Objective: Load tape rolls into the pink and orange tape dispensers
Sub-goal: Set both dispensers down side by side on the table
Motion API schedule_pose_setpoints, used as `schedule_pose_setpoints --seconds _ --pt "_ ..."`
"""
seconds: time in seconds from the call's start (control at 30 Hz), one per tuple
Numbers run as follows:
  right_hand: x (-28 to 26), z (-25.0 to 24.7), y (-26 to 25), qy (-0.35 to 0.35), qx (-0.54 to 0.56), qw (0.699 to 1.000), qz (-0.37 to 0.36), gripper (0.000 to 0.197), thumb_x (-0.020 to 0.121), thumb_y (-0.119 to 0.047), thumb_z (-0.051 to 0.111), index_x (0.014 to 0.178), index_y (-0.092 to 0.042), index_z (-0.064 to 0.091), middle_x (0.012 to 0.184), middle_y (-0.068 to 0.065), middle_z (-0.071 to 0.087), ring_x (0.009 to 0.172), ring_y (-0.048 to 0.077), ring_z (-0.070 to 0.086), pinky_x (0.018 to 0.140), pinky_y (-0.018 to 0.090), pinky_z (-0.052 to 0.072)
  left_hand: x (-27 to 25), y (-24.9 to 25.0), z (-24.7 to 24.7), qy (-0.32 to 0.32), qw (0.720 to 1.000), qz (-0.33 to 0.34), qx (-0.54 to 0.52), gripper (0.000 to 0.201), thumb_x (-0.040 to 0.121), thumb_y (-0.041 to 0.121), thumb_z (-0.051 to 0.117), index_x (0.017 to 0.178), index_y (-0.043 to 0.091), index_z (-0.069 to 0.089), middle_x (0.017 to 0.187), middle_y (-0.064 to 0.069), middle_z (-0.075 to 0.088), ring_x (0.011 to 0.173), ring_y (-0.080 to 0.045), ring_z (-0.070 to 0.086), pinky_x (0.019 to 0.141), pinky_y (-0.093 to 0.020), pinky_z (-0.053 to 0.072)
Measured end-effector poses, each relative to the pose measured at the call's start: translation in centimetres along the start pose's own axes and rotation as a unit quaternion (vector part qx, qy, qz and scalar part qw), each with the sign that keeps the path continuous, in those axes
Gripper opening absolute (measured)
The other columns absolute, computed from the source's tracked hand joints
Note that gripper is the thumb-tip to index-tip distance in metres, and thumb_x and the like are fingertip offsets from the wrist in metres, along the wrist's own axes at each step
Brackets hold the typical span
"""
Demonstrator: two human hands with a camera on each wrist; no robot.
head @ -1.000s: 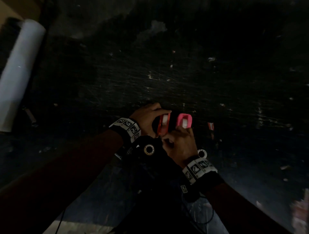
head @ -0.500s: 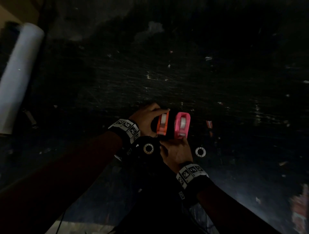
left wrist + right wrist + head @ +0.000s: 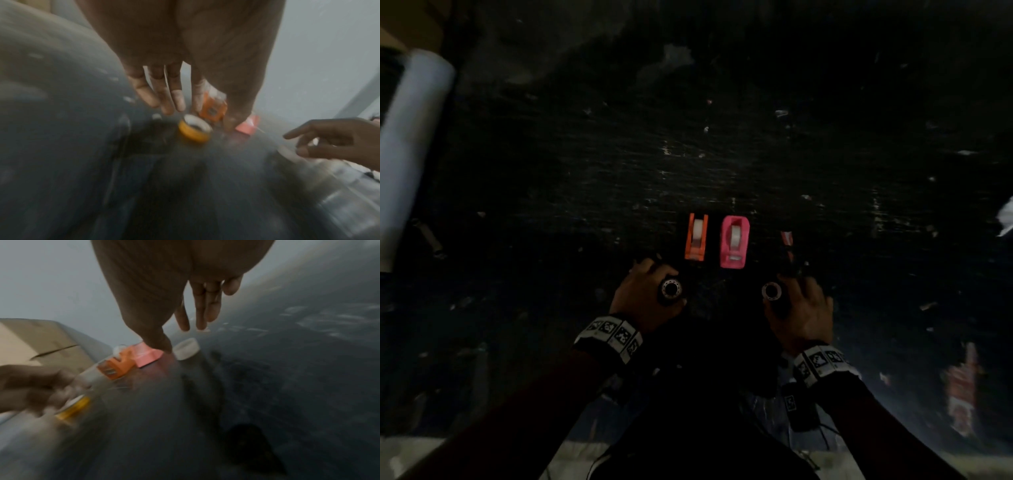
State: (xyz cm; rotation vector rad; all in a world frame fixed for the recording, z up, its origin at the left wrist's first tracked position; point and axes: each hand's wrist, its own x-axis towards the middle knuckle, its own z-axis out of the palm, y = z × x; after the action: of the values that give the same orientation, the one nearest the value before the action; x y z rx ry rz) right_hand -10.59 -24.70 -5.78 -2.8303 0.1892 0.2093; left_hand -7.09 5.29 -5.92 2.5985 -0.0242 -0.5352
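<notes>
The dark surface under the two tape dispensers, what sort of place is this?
Probably a packing or craft bench. The scuffed black tabletop is littered with scraps, a big white roll lies at its left edge, and a cardboard box stands nearby.

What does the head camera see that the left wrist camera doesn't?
Only the head view shows the long white roll at the far left, both marker wristbands, and white tape sitting inside the pink dispenser. Only the left wrist view shows the left hand's fingers straight, and the loose tape roll's yellow colour. Both show the orange dispenser, both hands, and the dark floor.
</notes>
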Motion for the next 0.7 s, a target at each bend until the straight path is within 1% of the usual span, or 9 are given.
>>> schedule_pose_setpoints --seconds 0.07,0.17,0.23,0.3,0.43,0.5,0.57,0.63,0.7 --pt "0.1 0.2 0.2 -0.014 0.002 1.000 -0.009 0.051 0.068 -0.029 0.081 0.115 -0.017 0.068 0.109 0.014 0.065 0.098 0.039 0.062 0.081 0.047 0.045 -0.4 0.6 0.1 -0.002 1.000 0.006 0.020 0.045 0.069 0.040 0.082 0.111 0.031 0.067 0.121 -0.001 0.056 0.110 -0.025 0.061 0.089 -0.035 0.052" --pt "0.5 0.2 0.1 -0.029 0.010 0.999 -0.012 0.046 0.065 -0.024 0.082 0.109 -0.015 0.070 0.105 0.014 0.067 0.096 0.040 0.063 0.079 0.047 0.045 -0.3 1.1 0.0 0.009 1.000 -0.005 0.018 0.031 0.073 0.030 0.077 0.103 0.029 0.069 0.115 -0.001 0.059 0.102 -0.028 0.065 0.081 -0.033 0.050" --pt "0.7 0.0 -0.5 -0.032 0.017 0.999 -0.032 0.042 0.063 -0.025 0.082 0.103 -0.016 0.071 0.100 0.011 0.068 0.094 0.038 0.064 0.078 0.045 0.045 -0.3 1.1 -0.2 0.017 1.000 -0.004 0.013 0.031 0.072 0.029 0.075 0.102 0.031 0.068 0.113 0.000 0.059 0.100 -0.028 0.065 0.079 -0.033 0.050" --pt "0.9 0.0 -2.0 -0.022 0.016 0.996 -0.082 0.039 0.062 -0.029 0.079 0.098 -0.018 0.072 0.096 0.008 0.068 0.090 0.036 0.064 0.076 0.043 0.044 -0.1 0.9 -0.8 0.033 0.999 -0.005 0.019 0.030 0.073 0.031 0.074 0.102 0.030 0.068 0.111 0.000 0.060 0.100 -0.026 0.064 0.078 -0.034 0.051" --pt "2.3 -0.1 -7.8 -0.001 0.006 0.977 -0.214 0.034 0.062 -0.036 0.073 0.093 -0.020 0.070 0.097 0.005 0.068 0.091 0.034 0.059 0.073 0.040 0.038 0.9 -0.4 -3.1 0.052 0.998 -0.025 0.014 0.028 0.077 0.035 0.073 0.104 0.033 0.067 0.110 0.002 0.059 0.101 -0.024 0.063 0.081 -0.037 0.054" --pt "3.8 -0.3 -11.3 -0.010 0.002 0.964 -0.267 0.030 0.066 -0.035 0.072 0.093 -0.021 0.070 0.102 0.005 0.068 0.097 0.034 0.057 0.083 0.045 0.038 1.8 -1.3 -4.4 0.063 0.997 -0.035 0.019 0.024 0.078 0.035 0.072 0.102 0.031 0.068 0.108 0.000 0.060 0.103 -0.025 0.062 0.083 -0.038 0.054" --pt "5.5 -0.5 -14.6 -0.026 -0.018 0.954 -0.299 0.028 0.071 -0.034 0.070 0.095 -0.021 0.071 0.104 0.003 0.069 0.104 0.035 0.055 0.091 0.052 0.034 2.8 -2.3 -5.7 0.066 0.996 -0.057 0.024 0.026 0.079 0.035 0.072 0.105 0.029 0.069 0.111 -0.002 0.061 0.108 -0.027 0.062 0.086 -0.039 0.053" --pt "7.4 -0.4 -17.7 -0.051 -0.049 0.945 -0.320 0.029 0.071 -0.032 0.071 0.097 -0.018 0.071 0.100 0.003 0.070 0.108 0.036 0.054 0.087 0.050 0.037 3.7 -3.4 -6.8 0.073 0.994 -0.079 0.034 0.031 0.078 0.038 0.073 0.109 0.030 0.069 0.115 -0.003 0.061 0.111 -0.028 0.061 0.087 -0.040 0.053" --pt "9.1 0.0 -20.0 -0.083 -0.079 0.935 -0.337 0.030 0.076 -0.031 0.069 0.102 -0.015 0.070 0.105 0.005 0.069 0.115 0.038 0.049 0.089 0.051 0.036 4.5 -4.4 -7.5 0.067 0.992 -0.093 0.044 0.036 0.078 0.038 0.074 0.112 0.028 0.069 0.120 -0.005 0.059 0.114 -0.030 0.059 0.089 -0.041 0.052"
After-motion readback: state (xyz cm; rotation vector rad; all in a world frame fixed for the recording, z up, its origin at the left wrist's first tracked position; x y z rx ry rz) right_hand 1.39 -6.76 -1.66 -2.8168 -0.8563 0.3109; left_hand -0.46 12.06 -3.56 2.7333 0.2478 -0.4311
